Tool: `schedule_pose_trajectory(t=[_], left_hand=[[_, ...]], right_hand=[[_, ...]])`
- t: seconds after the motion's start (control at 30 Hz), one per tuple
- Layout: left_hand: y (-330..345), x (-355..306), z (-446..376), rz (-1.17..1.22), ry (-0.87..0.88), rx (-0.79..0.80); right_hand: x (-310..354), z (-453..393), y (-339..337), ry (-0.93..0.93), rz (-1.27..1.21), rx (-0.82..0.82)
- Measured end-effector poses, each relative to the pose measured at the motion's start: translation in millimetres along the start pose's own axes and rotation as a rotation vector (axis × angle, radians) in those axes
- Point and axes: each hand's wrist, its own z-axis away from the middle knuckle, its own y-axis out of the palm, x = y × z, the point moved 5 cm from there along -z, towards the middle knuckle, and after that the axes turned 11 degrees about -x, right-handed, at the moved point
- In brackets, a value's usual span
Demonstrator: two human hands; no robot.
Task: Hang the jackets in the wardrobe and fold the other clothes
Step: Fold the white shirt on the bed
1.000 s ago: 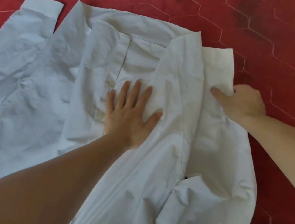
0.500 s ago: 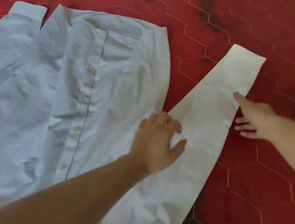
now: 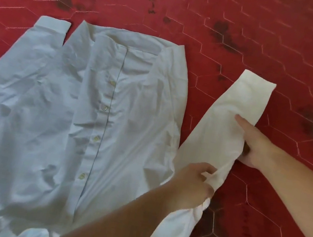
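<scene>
Left hand (image 3: 192, 184) pinches a bunched fold of the right-side sleeve (image 3: 224, 130) near its lower stretch, fingers curled round the cloth. Right hand (image 3: 255, 145) grips the same sleeve higher up at its outer edge, thumb lying on top, fingers tucked under. Sleeve runs diagonally up and away from both grips, cuff (image 3: 259, 84) flat on the floor, apart from the shirt body. White shirt (image 3: 68, 113) lies front-up, buttoned, spread left of both hands, collar (image 3: 127, 44) at the far end. Button placket (image 3: 100, 121) runs down the centre. Other sleeve (image 3: 39, 41) lies along the shirt's far-left side, cuff up. Red hexagon-tile floor (image 3: 291, 37) underneath, dark blotches on it.
</scene>
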Motion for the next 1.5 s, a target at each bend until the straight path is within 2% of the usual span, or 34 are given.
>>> schedule_pose_trajectory(t=[0.07,0.13,0.2,0.27,0.37,0.43,0.5,0.57,0.67,0.7,0.8,0.87,0.93,1.0,1.13,1.27,1.33,1.4,1.5], left_hand=[[-21,8,8,0.339,-0.091,0.133],[-42,13,15,0.666,-0.119,0.278],[-66,20,17,0.851,-0.094,0.321],[-85,29,18,0.965,-0.087,0.274],[-103,52,19,1.041,-0.187,0.143],[-112,65,21,1.078,-0.241,0.068],[-121,75,24,0.993,-0.293,-0.011],[-132,80,24,0.778,-0.289,-0.106],[-150,70,15,0.476,-0.231,-0.160],[-156,66,10,0.423,-0.237,-0.179],[-176,56,-8,0.314,-0.291,-0.225],[-182,55,-16,0.282,-0.357,-0.257],[-181,55,-22,0.281,-0.408,-0.336],[-181,57,-25,0.275,-0.416,-0.402],[-182,62,-31,0.338,-0.462,-0.456],[-182,68,-37,0.283,-0.417,-0.538],[-181,70,-38,0.282,-0.405,-0.545],[-182,73,-40,0.303,-0.388,-0.554],[-182,74,-41,0.315,-0.360,-0.558]], right_hand=[[23,6,23,-0.113,0.055,-0.049],[67,26,55,-0.391,0.119,-0.127],[113,63,98,-0.727,0.269,-0.177],[138,99,152,-0.936,0.407,-0.054],[119,122,220,-0.958,0.816,0.223],[96,112,230,-0.919,0.968,0.243],[86,91,226,-0.986,0.982,0.183],[86,72,220,-1.022,0.897,0.102],[96,55,222,-0.895,0.696,0.047],[102,55,227,-0.918,0.714,0.046],[134,69,244,-1.227,0.826,-0.011],[144,75,258,-1.397,0.998,-0.004],[144,68,259,-1.352,1.086,-0.012],[137,59,254,-1.301,1.061,-0.034],[115,39,248,-1.206,1.139,-0.047],[93,30,238,-0.877,0.995,-0.086],[85,29,229,-0.779,0.907,-0.106],[73,32,220,-0.764,0.909,-0.074],[55,42,202,-0.909,1.000,-0.070]])
